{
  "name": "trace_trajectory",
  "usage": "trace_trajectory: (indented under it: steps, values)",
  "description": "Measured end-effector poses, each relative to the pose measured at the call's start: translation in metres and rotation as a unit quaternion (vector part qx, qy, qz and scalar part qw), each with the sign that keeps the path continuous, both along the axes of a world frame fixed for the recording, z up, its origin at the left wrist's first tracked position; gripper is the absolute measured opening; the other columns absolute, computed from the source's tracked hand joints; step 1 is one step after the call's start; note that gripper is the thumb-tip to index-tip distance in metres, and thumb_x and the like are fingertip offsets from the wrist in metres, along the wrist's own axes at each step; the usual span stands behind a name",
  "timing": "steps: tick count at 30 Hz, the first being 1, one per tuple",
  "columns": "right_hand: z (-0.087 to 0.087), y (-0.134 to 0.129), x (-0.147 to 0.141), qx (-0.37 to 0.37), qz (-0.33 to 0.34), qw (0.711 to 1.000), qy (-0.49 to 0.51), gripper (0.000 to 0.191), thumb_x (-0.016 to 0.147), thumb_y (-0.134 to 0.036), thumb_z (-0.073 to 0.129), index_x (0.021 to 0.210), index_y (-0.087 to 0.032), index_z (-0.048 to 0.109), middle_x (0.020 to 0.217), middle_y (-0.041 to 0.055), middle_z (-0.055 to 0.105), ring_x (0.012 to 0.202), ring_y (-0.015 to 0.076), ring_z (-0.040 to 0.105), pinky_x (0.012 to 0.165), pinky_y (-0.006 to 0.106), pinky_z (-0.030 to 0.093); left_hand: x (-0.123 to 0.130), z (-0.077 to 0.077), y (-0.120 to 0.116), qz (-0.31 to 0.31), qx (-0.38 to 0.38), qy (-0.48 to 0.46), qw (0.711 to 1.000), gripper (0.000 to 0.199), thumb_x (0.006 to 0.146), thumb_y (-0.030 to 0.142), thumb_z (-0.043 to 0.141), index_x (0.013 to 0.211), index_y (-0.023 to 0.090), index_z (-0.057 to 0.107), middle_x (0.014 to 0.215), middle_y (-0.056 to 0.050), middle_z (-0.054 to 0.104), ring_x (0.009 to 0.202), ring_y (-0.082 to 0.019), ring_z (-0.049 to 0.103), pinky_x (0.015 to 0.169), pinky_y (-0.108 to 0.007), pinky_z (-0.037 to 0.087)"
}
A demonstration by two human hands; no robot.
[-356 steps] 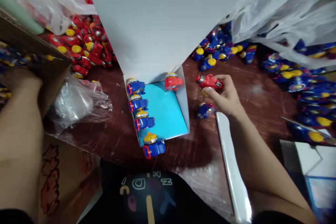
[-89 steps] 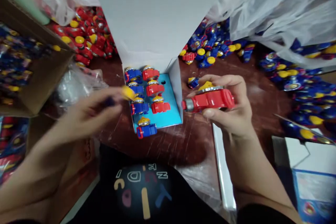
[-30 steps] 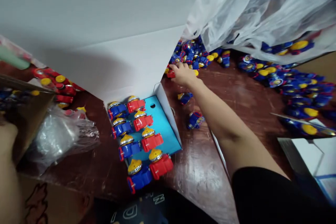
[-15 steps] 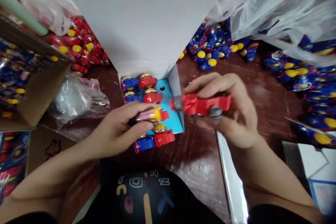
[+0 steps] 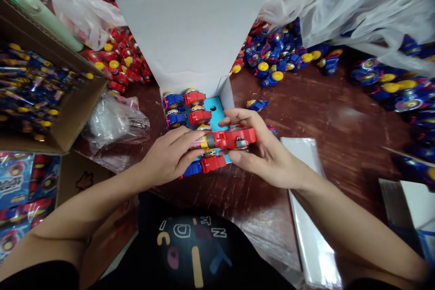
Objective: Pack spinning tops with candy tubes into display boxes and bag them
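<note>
Straight alignment likely matters: left hand [image 5: 170,154] pinches the slim pink-and-yellow tube [image 5: 199,143] against the red plastic toy [image 5: 231,137] pinched by right hand [image 5: 268,156].

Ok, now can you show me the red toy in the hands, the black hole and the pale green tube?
Red toy [image 5: 231,138]: head view, on its body.
Black hole [image 5: 213,108]: head view, on its dark middle.
Pale green tube [image 5: 49,21]: head view, midway along its side.

Single head-worn view: looks forward, down past shirt [image 5: 159,272] onto tabletop [image 5: 316,108]; left hand [image 5: 170,152], right hand [image 5: 270,158] close.
</note>
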State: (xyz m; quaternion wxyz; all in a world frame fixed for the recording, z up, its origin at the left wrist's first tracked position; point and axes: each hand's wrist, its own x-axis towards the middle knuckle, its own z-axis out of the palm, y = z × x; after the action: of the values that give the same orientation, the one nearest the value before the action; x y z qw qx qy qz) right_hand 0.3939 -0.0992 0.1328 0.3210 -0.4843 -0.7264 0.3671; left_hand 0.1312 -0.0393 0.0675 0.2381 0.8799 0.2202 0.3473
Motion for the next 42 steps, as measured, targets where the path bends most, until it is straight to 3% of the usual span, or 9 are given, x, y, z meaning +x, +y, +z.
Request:
trace_trajectory:
  steps: [4,9,16,19,24,27,33,38,42]
  values:
    - [0.002,0.006,0.033,0.108,0.018,0.989,-0.104,0.104,0.088,-0.043,0.087,0.172,-0.048,0.027,0.183,0.0005,0.023,0.164,0.0375,0.038,0.128,0.061,0.049,-0.012,0.022,0.017,-0.111,-0.290,0.008,0.950,0.021,0.110,0.032,0.060,0.121,0.018,0.071,0.107,-0.005,0.076,0.093,-0.016,0.070,0.084,-0.026,0.058]
    - [0.017,0.018,0.041,0.120,0.032,0.980,-0.158,0.052,0.086,-0.050,0.088,0.136,-0.040,0.075,0.134,0.0011,0.078,0.123,0.0316,0.077,0.113,0.052,0.065,-0.015,0.027,0.018,-0.172,-0.574,-0.015,0.800,0.034,0.106,0.051,0.066,0.108,0.018,0.075,0.096,-0.005,0.074,0.080,-0.015,0.064,0.073,-0.026,0.055]
    - [0.039,0.025,0.017,0.300,0.111,0.900,-0.297,0.050,0.098,-0.060,0.073,0.142,-0.038,0.066,0.134,0.0017,0.079,0.114,0.0258,0.080,0.083,0.034,0.069,-0.007,0.034,0.012,-0.222,-0.764,-0.038,0.605,0.051,0.096,0.063,0.077,0.103,0.013,0.070,0.072,0.003,0.049,0.059,-0.006,0.037,0.054,-0.018,0.030]
    - [0.026,0.023,0.012,0.317,0.109,0.892,-0.303,0.050,0.107,-0.052,0.062,0.152,-0.031,0.053,0.132,0.0063,0.079,0.103,0.0217,0.082,0.072,0.029,0.065,-0.007,0.036,0.010,-0.237,-0.708,-0.028,0.665,0.049,0.103,0.062,0.066,0.102,0.014,0.073,0.068,0.003,0.046,0.056,-0.007,0.036,0.051,-0.020,0.031]
    - [0.003,0.013,-0.004,0.246,-0.009,0.921,-0.303,0.073,0.105,-0.071,0.051,0.149,-0.013,0.048,0.118,0.0172,0.080,0.089,0.0267,0.082,0.059,0.033,0.062,-0.006,0.020,0.004,-0.014,-0.110,0.032,0.993,0.029,0.110,0.039,0.061,0.116,0.013,0.072,0.091,-0.007,0.071,0.077,-0.018,0.063,0.067,-0.029,0.051]
    - [0.006,0.007,-0.004,0.116,-0.050,0.953,-0.274,0.076,0.100,-0.073,0.062,0.149,-0.015,0.052,0.109,0.0122,0.080,0.071,0.0225,0.077,0.058,0.032,0.061,-0.006,0.013,0.009,0.026,0.171,0.035,0.984,0.027,0.109,0.026,0.062,0.131,0.011,0.066,0.097,-0.009,0.073,0.082,-0.021,0.066,0.073,-0.034,0.055]
    - [0.021,0.003,0.005,0.051,-0.086,0.981,-0.167,0.088,0.093,-0.060,0.078,0.166,-0.028,0.040,0.141,0.0130,0.068,0.104,0.0271,0.077,0.088,0.043,0.069,-0.006,0.022,0.014,0.009,0.028,0.006,1.000,0.038,0.111,0.033,0.062,0.144,0.014,0.059,0.121,-0.013,0.072,0.109,-0.023,0.070,0.094,-0.037,0.061]
    - [0.027,0.010,0.004,0.031,-0.165,0.975,-0.144,0.063,0.096,-0.064,0.072,0.147,-0.027,0.061,0.118,0.0072,0.077,0.097,0.0264,0.077,0.086,0.045,0.067,0.008,0.014,0.016,0.096,0.199,-0.052,0.974,0.042,0.103,0.027,0.074,0.142,0.017,0.061,0.113,-0.010,0.076,0.101,-0.024,0.073,0.095,-0.040,0.059]
    - [0.027,0.037,0.023,0.137,-0.199,0.935,-0.258,0.068,0.095,-0.060,0.075,0.152,-0.025,0.058,0.142,0.0134,0.070,0.118,0.0316,0.071,0.098,0.046,0.061,0.020,-0.001,0.050,0.121,0.109,0.044,0.986,0.057,0.106,0.042,0.069,0.156,0.019,0.055,0.157,-0.016,0.061,0.145,-0.034,0.059,0.122,-0.049,0.047]
